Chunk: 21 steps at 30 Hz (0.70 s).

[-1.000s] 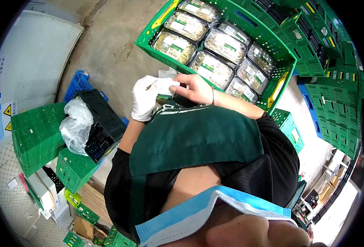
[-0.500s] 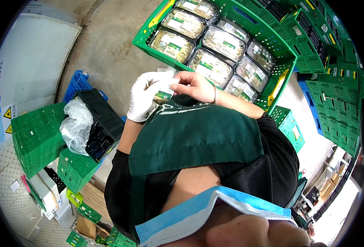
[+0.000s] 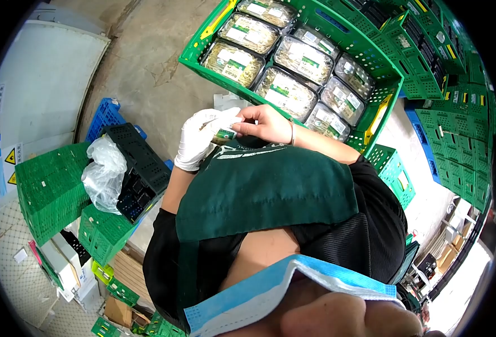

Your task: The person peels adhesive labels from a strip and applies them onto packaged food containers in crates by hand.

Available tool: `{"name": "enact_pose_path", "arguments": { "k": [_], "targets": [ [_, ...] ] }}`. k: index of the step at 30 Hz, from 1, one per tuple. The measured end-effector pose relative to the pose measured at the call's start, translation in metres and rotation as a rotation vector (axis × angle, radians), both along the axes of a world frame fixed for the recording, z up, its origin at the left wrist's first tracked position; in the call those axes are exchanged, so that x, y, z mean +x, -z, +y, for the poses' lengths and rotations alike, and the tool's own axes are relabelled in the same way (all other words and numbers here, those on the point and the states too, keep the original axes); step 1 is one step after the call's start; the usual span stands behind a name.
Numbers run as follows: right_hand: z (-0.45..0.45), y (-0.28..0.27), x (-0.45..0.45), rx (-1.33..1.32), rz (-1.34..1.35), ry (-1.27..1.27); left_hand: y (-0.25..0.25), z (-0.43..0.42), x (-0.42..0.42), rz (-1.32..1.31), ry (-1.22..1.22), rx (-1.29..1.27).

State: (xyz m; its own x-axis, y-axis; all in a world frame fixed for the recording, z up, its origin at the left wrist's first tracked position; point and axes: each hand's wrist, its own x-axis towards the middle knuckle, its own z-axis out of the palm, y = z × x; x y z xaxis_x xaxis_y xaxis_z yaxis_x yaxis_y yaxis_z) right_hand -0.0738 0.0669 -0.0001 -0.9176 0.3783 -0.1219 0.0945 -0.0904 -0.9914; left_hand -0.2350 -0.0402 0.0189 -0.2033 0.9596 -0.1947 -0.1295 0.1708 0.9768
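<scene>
The printed label (image 3: 224, 135) is located between the two hands, in front of the apron (image 3: 265, 188) and near the crate (image 3: 366, 48) of wrapped packs (image 3: 287, 92). Its exact form is partly hidden by the fingers. The grip of the gloved left hand (image 3: 193, 139) is narrow, closed on the label's left side. The grip of the bare right hand (image 3: 265, 124) is also narrow, thumb and fingers pinching the white upper edge.

Handling, as judged: the label is light, thin and flexible; it creases or tears under a hard pull. If the back is adhesive, it may cling to the glove. Take hold at the edges or corners, with fingertips only, and keep the printed face flat. The bare fingertips offer the finer hold on a thin edge.
</scene>
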Motion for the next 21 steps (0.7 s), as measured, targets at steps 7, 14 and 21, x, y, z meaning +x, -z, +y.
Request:
{"name": "enact_pose_path", "arguments": {
  "k": [7,14,21],
  "targets": [
    [0.001,-0.006,0.002,-0.055,0.023,-0.01,0.025,-0.009,-0.011,0.05,-0.113,0.05],
    [-0.002,-0.008,0.001,0.031,0.032,-0.023,0.023,-0.011,-0.009,0.067,-0.12,0.045],
    [0.031,0.012,0.048,0.668,-0.125,0.4,0.016,-0.004,-0.033,0.097,-0.222,0.078]
  ]
}}
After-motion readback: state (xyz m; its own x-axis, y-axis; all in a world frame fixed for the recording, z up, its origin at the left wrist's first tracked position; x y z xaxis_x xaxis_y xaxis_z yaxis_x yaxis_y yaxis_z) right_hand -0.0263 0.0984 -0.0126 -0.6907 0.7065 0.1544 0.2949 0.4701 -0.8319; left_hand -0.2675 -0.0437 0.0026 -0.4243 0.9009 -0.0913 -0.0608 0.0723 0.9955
